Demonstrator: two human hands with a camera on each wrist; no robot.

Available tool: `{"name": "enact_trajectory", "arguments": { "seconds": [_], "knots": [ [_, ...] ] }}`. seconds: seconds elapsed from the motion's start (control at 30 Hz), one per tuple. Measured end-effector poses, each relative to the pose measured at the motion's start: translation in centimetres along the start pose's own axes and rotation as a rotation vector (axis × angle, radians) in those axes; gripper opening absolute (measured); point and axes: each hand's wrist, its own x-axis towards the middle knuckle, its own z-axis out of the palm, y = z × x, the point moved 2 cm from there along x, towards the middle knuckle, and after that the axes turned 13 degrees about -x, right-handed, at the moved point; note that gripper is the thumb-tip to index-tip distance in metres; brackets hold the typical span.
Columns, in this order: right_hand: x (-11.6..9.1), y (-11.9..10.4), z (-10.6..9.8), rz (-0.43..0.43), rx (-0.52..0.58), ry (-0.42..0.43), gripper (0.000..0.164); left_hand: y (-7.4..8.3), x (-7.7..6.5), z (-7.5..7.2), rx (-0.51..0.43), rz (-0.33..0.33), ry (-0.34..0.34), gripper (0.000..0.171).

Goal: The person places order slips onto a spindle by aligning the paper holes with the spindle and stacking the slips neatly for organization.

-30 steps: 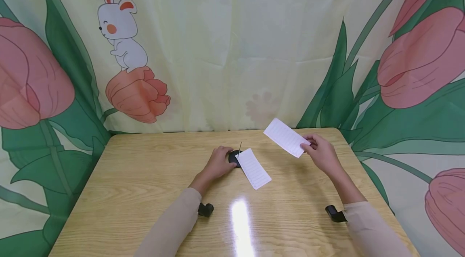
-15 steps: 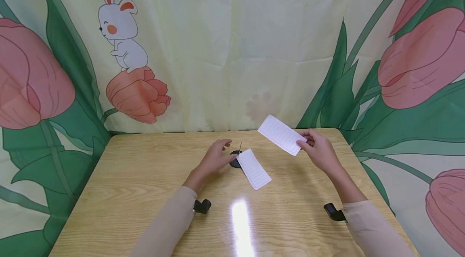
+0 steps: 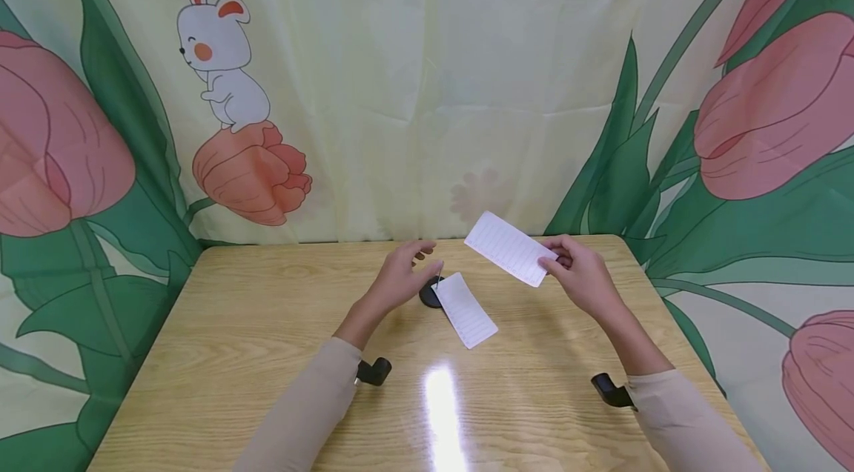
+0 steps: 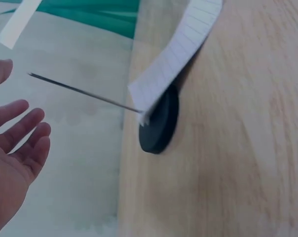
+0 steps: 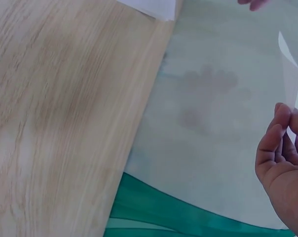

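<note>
A receipt spike stands on the table, with a round black base and a thin upright metal rod. One lined paper slip is pierced near its end and sits low on the rod, its other end reaching toward the front right. My left hand is raised beside the rod's tip with fingers loosely spread and nothing in them. Between thumb and fingers, my right hand pinches a second lined paper slip by its near right end. That slip is held above the table, slightly bent in the right wrist view.
The wooden table ends at a back edge against a curtain printed with tulips and a rabbit. Black wrist devices show at both sleeves. A bright light reflection lies on the table's front middle.
My left hand has let go of the spike's base and risen beside the rod. My right hand has brought its paper slip a little to the left, toward the spike.
</note>
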Motion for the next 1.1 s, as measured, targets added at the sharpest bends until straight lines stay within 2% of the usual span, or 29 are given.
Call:
{"name": "enact_trajectory", "arguments": {
  "seconds": [0.17,0.3,0.63,1.1],
  "knots": [
    [-0.1,-0.5,0.3,-0.017,0.006,0.013,0.025,1.6,0.6,0.0,-0.045,0.070,0.037,0.031],
    [-0.2,-1.0,0.6,-0.030,0.025,0.015,0.024,2.5,1.0,0.0,-0.086,0.088,0.070,0.028],
    [-0.4,-1.8,1.7,-0.034,0.066,0.014,0.025,3.5,1.6,0.4,-0.123,0.083,0.102,0.018],
    [-1.0,-2.5,3.0,-0.002,0.142,0.000,0.023,4.0,1.6,0.3,-0.163,0.030,0.128,0.012]
  ]
}}
